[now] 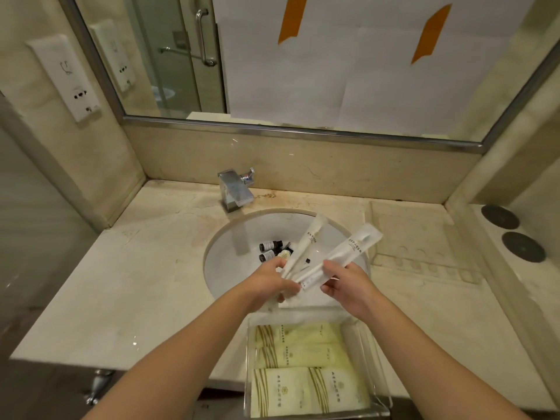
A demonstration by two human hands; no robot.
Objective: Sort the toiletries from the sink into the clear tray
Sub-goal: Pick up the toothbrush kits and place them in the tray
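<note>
- Your left hand (274, 278) is closed around the lower end of one long white wrapped toothbrush packet (306, 247), which angles up over the sink basin (230, 262).
- Your right hand (348, 287) pinches a second white packet (342, 256) near its lower end; it tilts up to the right.
- Small dark bottles (268, 251) lie in the basin, near the drain.
- The clear tray (371, 356) sits on the counter edge just in front of the basin, holding pale yellow sachets (298, 356) laid flat.
</note>
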